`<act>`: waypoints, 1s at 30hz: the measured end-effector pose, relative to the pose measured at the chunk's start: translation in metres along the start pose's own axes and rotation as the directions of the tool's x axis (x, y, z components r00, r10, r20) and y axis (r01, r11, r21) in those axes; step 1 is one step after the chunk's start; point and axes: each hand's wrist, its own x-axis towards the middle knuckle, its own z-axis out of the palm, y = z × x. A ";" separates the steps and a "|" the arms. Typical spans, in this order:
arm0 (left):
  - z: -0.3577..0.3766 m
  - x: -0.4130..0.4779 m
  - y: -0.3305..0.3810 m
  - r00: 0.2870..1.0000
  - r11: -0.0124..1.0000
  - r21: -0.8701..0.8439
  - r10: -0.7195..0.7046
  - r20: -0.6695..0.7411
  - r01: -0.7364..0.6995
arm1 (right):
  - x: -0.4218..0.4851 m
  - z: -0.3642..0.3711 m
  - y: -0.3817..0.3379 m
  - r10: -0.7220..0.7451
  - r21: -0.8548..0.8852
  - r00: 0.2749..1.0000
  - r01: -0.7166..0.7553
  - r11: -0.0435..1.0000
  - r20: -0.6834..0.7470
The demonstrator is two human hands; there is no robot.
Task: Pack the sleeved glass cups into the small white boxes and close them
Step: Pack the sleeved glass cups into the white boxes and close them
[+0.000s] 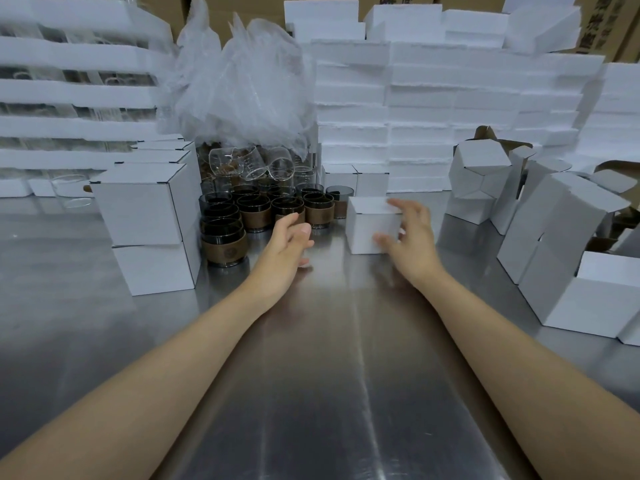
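From the head view we saw the bare left hand (287, 244) hovering just above the brushed-steel desk (311, 393), fingers loosely spread and holding nothing, just beside the cluster of brown-sleeved dark glass cups (273, 206) standing upright in rows. The bare right hand (412, 233) lay against the right side of a small white cardboard box (367, 225), which sat on the desk between the cups and the open boxes with its top flap down. The thumb was low on the front face and the fingers arched over the top corner. The hand was blurred, so we could not tell whether it clasped the box or only touched it. Stacked closed white boxes (149, 216) stood to the left and unfolded white boxes with raised flaps (554, 220) to the right, with white foam slabs (415, 98), crumpled clear plastic bags (242, 81) and bare clear glasses (252, 164) behind. We judged the cups fairly heavy for their size, rigid, breakable, and slick at the rim. The sleeve band offered the surest hold, taken round the middle. The box looked light and thin-walled, best held by opposite side faces so it did not crush.
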 end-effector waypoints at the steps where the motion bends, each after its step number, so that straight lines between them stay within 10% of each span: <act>1: 0.000 0.000 0.000 1.000 1.000 0.007 0.003 -0.004 -0.003 | 0.002 -0.004 0.004 0.033 -0.013 0.996 -0.034 0.999 -0.080; 11: 0.002 0.002 -0.002 0.999 0.998 -0.055 -0.033 -0.030 0.031 | 0.028 0.005 0.026 0.096 -0.412 0.989 -0.133 0.901 -0.110; 30: 0.003 0.015 -0.014 0.998 0.998 0.062 0.012 -0.065 -0.008 | 0.109 0.031 0.058 0.017 -0.550 0.999 0.007 0.835 0.039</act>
